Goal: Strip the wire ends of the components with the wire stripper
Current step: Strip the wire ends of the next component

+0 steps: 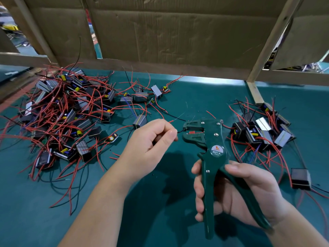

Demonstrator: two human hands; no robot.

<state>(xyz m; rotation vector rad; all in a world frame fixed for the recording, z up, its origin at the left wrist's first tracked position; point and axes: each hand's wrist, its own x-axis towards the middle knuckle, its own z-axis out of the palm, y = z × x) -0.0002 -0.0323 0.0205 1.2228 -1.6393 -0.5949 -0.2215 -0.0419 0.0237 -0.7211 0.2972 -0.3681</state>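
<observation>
Well out to the left of the pinching hand lies the big tangle of components (67, 111), red and black leads everywhere. The left hand (151, 143) pinches a short black wire (180, 131) between thumb and forefinger, close to its end, and that end sits just inside the head of the green wire stripper (215, 152). The right hand (236, 189) is wrapped round both handles, which stand partly spread, not squeezed home. I'd keep the wire straight into the head, hold the pinch firm, then squeeze in one smooth stroke. Right of the tool sits a smaller heap (263, 131).
</observation>
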